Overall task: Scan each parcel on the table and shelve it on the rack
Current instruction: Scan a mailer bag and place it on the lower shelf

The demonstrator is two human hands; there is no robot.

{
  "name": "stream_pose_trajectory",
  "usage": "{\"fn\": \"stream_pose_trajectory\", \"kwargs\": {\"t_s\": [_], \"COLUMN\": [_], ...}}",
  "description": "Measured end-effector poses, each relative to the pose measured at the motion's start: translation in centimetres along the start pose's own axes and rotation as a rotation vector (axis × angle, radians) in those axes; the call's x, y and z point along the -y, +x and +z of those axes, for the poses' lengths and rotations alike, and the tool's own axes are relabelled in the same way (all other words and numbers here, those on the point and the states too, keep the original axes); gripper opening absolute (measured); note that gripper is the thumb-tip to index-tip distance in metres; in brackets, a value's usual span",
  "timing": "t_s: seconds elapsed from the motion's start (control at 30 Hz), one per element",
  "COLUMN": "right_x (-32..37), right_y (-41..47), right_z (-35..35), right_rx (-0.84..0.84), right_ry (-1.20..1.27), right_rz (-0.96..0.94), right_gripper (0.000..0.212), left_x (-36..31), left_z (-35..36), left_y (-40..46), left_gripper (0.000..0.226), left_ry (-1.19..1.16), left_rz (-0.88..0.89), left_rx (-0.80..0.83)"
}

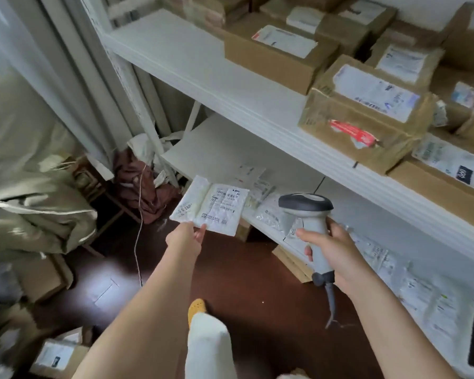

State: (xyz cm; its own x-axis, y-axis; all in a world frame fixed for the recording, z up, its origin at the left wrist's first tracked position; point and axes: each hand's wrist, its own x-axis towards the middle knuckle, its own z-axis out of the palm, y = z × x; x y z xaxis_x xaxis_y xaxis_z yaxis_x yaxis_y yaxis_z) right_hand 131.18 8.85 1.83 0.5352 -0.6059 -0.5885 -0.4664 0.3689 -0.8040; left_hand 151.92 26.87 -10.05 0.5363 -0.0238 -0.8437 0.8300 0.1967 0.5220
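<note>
Head view: I am seeing the left hand [188, 237] pinching a flat white parcel [210, 205] at frame centre, beside the rack [257, 105]. The right hand [330, 251] is gripping the scanner [309, 222], its head lying just right of the parcel.

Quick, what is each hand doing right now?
Left hand: pinching a white parcel by its edge.
Right hand: gripping the barcode scanner.
</note>
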Motion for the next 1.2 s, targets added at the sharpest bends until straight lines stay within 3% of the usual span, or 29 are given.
{"fn": "stream_pose_trajectory", "kwargs": {"t_s": [0.03,0.07,0.13,0.17,0.23,0.33,0.43,0.6,0.67,0.73,0.8,0.97,1.2], "right_x": [0.4,0.7,1.3,1.4,1.4,0.9,-0.2,-3.0,-4.3,-5.4,-6.4,-7.2,-5.5], "right_y": [1.0,1.9,3.9,4.9,6.7,10.0,14.1,22.6,25.8,28.3,29.9,28.9,18.4], "right_z": [1.8,3.4,6.1,7.2,8.9,10.5,11.6,12.0,11.7,11.3,10.9,9.8,6.4], "right_rx": [-0.022,-0.033,-0.049,-0.056,-0.074,-0.103,-0.110,-0.112,-0.129,-0.141,-0.153,-0.185,-0.258], "right_ry": [-0.012,-0.027,-0.062,-0.070,-0.078,-0.096,-0.081,-0.097,-0.113,-0.119,-0.107,-0.029,0.148], "right_rz": [0.012,0.018,0.023,0.024,0.024,0.028,0.044,0.034,0.019,-0.003,-0.013,0.018,0.105], "right_gripper": [0.025,0.023,0.019,0.018,0.019,0.018,0.017,0.018,0.019,0.020,0.020,0.019,0.024], "left_x": [-1.3,-3.0,-6.5,-7.8,-9.0,-9.5,-8.8,-6.0,-4.8,-4.2,-3.8,-3.7,-2.2], "left_z": [0.1,0.3,1.0,1.4,2.3,4.8,7.7,12.1,13.9,15.5,16.6,16.6,16.7], "left_y": [1.2,2.5,5.1,6.0,7.9,11.9,17.0,28.5,32.3,35.0,36.4,35.3,22.9], "left_gripper": [0.028,0.025,0.035,0.041,0.042,0.036,0.035,0.035,0.032,0.033,0.038,0.049,0.027], "left_ry": [-0.136,-0.042,0.465,0.647,0.830,0.929,0.963,0.930,0.717,0.284,0.195,0.407,0.587], "left_rz": [-0.033,-0.009,0.182,0.219,0.246,0.250,0.342,0.302,0.222,0.043,-0.023,-0.102,-0.155], "left_rx": [0.026,-0.010,-0.135,-0.112,-0.218,-0.183,-0.174,-0.085,0.027,0.127,0.163,0.124,0.268]}}
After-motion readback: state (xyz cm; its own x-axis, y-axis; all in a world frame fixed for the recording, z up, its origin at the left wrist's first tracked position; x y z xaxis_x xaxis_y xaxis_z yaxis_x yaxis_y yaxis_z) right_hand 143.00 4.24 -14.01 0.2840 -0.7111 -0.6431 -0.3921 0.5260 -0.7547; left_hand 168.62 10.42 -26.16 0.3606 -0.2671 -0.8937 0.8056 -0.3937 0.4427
